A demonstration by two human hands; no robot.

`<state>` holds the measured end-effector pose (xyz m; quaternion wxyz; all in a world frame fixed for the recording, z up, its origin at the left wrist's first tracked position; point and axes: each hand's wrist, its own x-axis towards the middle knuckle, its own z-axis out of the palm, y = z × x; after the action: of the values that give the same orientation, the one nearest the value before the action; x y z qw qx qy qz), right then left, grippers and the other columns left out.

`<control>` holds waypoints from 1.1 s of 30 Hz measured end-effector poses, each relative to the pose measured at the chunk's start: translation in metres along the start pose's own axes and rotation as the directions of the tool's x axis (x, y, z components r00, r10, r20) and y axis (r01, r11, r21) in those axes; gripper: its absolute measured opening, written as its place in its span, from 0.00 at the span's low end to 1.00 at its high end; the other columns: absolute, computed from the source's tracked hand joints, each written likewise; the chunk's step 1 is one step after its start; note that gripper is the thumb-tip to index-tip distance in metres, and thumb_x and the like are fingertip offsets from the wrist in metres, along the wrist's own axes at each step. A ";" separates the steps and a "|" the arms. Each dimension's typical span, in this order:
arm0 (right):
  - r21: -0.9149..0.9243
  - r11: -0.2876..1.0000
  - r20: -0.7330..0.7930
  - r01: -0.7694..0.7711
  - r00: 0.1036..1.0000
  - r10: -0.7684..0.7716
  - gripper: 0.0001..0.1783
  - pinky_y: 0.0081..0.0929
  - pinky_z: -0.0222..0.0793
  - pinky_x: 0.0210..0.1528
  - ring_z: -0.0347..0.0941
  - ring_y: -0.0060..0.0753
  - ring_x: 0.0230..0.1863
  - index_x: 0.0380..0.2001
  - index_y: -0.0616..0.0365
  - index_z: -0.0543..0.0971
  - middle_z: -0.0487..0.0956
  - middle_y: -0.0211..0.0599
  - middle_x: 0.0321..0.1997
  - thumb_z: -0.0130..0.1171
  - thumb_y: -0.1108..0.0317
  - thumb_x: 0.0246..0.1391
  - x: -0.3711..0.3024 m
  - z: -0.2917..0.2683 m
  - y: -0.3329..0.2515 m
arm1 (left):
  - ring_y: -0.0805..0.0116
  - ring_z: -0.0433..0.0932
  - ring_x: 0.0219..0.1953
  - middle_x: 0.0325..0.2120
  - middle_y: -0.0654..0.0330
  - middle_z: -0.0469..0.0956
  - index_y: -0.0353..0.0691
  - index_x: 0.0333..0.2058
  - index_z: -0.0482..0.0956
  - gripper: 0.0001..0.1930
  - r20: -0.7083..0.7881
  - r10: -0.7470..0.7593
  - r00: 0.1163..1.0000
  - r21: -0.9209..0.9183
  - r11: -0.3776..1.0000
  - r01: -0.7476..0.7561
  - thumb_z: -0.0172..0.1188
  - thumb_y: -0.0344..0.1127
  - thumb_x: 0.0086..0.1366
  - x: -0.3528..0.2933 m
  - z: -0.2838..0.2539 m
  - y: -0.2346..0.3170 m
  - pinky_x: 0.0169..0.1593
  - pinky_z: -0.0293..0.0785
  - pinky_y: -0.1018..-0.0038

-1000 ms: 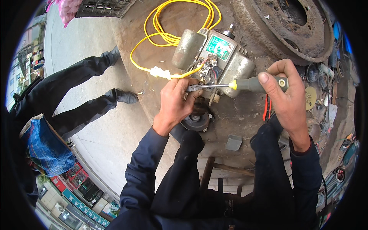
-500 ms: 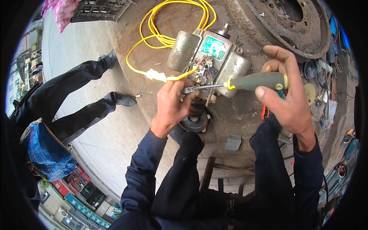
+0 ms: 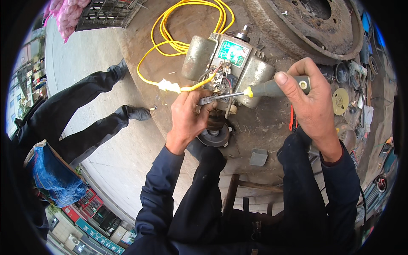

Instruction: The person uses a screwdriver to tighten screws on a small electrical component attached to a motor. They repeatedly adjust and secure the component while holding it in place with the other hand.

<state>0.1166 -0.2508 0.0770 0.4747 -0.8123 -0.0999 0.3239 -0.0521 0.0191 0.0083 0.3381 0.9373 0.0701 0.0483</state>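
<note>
My left hand [image 3: 186, 117] pinches a small grey slotted piece [image 3: 205, 100] between thumb and fingers. My right hand [image 3: 309, 100] grips the dark green handle of a screwdriver [image 3: 272, 88], thumb on top and fingers curled round it. Its shaft points left, and the tip meets the grey piece. Just beyond my hands lies a worn electric motor [image 3: 259, 70] with a green label and bare wiring. A yellow cable [image 3: 146, 75], wrapped with white material at one spot, runs into that wiring. A dark round wheel [image 3: 214, 137] sits at the motor's near end, partly behind my left hand.
A rusty wheel rim [image 3: 272, 25] stands at the far right. A grey square tray [image 3: 258, 157] lies before my knees, with a red-handled tool [image 3: 291, 119] nearby. Assorted parts crowd the right side. At left stands another person [image 3: 85, 93] beside a blue bag [image 3: 57, 170].
My right hand has shifted a little left and turned, its thumb now higher on the screwdriver handle. My left hand keeps its pinch. The whole view has moved slightly.
</note>
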 end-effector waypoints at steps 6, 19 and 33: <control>0.057 0.909 -0.157 0.412 0.903 -0.400 0.20 0.30 0.76 0.38 0.79 0.28 0.32 0.47 0.63 0.76 0.82 0.37 0.28 0.71 0.58 0.66 0.005 0.009 0.008 | 0.60 0.81 0.35 0.38 0.55 0.85 0.37 0.42 0.86 0.17 -0.017 0.006 1.000 -0.009 1.000 -0.006 0.80 0.24 0.54 0.001 0.003 -0.001 0.39 0.78 0.68; 0.013 0.983 -0.145 0.184 0.973 -0.181 0.25 0.24 0.69 0.34 0.71 0.19 0.30 0.44 0.59 0.79 0.76 0.28 0.29 0.75 0.49 0.64 0.000 0.005 0.005 | 0.61 0.83 0.38 0.38 0.56 0.86 0.36 0.41 0.85 0.13 0.007 -0.009 1.000 -0.010 1.000 0.009 0.78 0.23 0.59 0.002 0.001 0.005 0.45 0.79 0.69; -0.068 0.995 0.001 0.078 0.997 -0.078 0.25 0.34 0.74 0.42 0.79 0.30 0.38 0.55 0.62 0.75 0.83 0.40 0.38 0.72 0.62 0.62 -0.001 0.001 0.007 | 0.57 0.82 0.37 0.38 0.53 0.85 0.36 0.42 0.84 0.14 -0.002 0.030 1.000 0.005 1.000 -0.030 0.78 0.24 0.59 0.002 0.003 0.001 0.42 0.79 0.67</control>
<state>0.1139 -0.2541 0.0713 0.4591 -0.8237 -0.1424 0.3009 -0.0497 0.0167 0.0073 0.3349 0.9390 0.0563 0.0541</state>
